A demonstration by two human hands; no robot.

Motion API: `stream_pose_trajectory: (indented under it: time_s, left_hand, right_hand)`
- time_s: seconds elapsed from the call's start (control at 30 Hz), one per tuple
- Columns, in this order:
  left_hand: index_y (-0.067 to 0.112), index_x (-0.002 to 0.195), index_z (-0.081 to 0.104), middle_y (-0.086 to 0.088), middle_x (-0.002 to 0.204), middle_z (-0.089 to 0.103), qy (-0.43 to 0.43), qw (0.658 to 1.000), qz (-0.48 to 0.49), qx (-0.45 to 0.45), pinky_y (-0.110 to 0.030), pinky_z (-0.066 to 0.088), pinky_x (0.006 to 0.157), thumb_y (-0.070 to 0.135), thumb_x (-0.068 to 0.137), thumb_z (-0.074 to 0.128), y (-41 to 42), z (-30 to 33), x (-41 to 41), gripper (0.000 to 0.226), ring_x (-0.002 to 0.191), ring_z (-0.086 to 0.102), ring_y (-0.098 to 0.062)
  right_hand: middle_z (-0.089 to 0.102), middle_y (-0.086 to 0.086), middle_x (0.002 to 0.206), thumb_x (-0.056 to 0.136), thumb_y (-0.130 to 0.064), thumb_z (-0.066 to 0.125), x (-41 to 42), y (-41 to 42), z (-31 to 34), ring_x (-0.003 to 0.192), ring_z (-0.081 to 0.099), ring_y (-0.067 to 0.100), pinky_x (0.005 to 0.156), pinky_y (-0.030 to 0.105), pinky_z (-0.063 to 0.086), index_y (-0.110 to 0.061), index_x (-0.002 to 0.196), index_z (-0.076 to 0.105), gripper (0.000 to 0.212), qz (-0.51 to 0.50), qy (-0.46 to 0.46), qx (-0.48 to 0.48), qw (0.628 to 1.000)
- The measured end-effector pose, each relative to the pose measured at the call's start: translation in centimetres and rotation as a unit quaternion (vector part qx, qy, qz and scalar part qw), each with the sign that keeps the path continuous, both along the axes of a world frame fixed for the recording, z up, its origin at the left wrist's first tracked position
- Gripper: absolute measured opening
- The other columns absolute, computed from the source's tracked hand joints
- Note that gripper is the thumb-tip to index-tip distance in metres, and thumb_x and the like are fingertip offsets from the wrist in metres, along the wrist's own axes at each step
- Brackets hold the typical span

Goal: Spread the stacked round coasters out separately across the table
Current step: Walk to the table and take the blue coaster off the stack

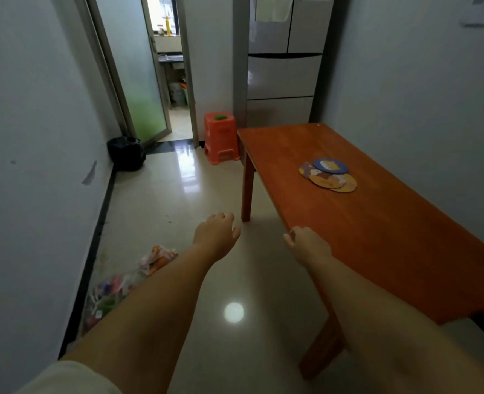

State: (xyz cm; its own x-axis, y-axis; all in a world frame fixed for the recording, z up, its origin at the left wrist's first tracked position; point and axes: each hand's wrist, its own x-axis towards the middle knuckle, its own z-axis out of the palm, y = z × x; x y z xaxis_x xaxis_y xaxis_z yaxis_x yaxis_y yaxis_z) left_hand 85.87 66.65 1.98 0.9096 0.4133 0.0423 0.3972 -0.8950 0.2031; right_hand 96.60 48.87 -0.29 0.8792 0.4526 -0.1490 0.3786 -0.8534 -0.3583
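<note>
A loose pile of round coasters (pixel 328 176) lies overlapping near the middle of the orange-brown wooden table (pixel 382 231); the top one is blue, those beneath are yellow and purple. My left hand (pixel 216 234) hangs over the floor to the left of the table, fingers loosely curled, holding nothing. My right hand (pixel 306 245) is at the table's near left edge, fingers curled downward, empty as far as I can see. Both hands are well short of the coasters.
An orange plastic stool (pixel 220 137) stands by the table's far left corner. A black bag (pixel 125 153) and a plastic bag of items (pixel 127 282) lie along the left wall. A fridge (pixel 284 61) stands behind the table, which sits against the right wall.
</note>
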Motion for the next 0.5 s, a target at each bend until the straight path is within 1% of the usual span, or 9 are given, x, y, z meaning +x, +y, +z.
stream_pose_trajectory:
  time_s: [0.1,0.2,0.3,0.4,0.5]
  left_hand:
    - [0.013,0.131,0.051,-0.009,0.126,0.06,0.011,1.0,-0.02,0.008,-0.037,0.05,0.091,0.038,0.098,0.037,2.3,-0.7,5.6,0.044,0.114,0.058,-0.026]
    - [0.015,0.131,0.05,-0.008,0.124,0.061,0.02,0.999,-0.025,-0.005,-0.039,0.052,0.091,0.04,0.097,0.037,5.0,-1.2,10.2,0.044,0.112,0.059,-0.026]
    - [0.015,0.129,0.051,-0.007,0.123,0.061,0.023,0.999,-0.041,-0.004,-0.039,0.053,0.09,0.04,0.097,0.038,8.8,-1.8,16.3,0.043,0.111,0.059,-0.025]
    - [0.015,0.125,0.052,-0.007,0.121,0.062,0.016,0.998,-0.062,-0.004,-0.037,0.052,0.087,0.039,0.097,0.038,13.0,-2.1,22.4,0.04,0.109,0.059,-0.024]
    - [0.013,0.124,0.052,-0.009,0.121,0.06,0.03,0.994,-0.106,-0.001,-0.036,0.05,0.087,0.037,0.098,0.036,16.5,-1.3,28.7,0.039,0.11,0.058,-0.025]
  right_hand:
    - [0.059,0.014,0.121,0.097,-0.041,0.038,5.0,2.2,-0.1,0.111,0.057,0.031,0.092,0.043,0.048,-0.01,0.119,0.057,0.043,-0.014,0.012,-0.01,1.0]
    - [0.059,0.012,0.12,0.097,-0.042,0.037,9.2,3.9,-0.2,0.109,0.058,0.028,0.093,0.044,0.051,-0.012,0.121,0.056,0.043,-0.027,0.016,-0.024,0.999]
    - [0.059,0.011,0.121,0.097,-0.041,0.037,14.7,6.6,-0.5,0.109,0.058,0.026,0.092,0.043,0.051,-0.013,0.122,0.056,0.043,-0.071,0.019,-0.033,0.997]
    - [0.058,0.011,0.123,0.097,-0.041,0.036,19.8,10.4,-0.5,0.11,0.057,0.027,0.092,0.043,0.051,-0.012,0.122,0.055,0.043,-0.1,0.024,-0.025,0.994]
    - [0.056,0.012,0.123,0.098,-0.04,0.035,23.6,14.8,-0.3,0.11,0.056,0.029,0.09,0.043,0.049,-0.011,0.122,0.055,0.043,-0.117,0.037,-0.012,0.992]
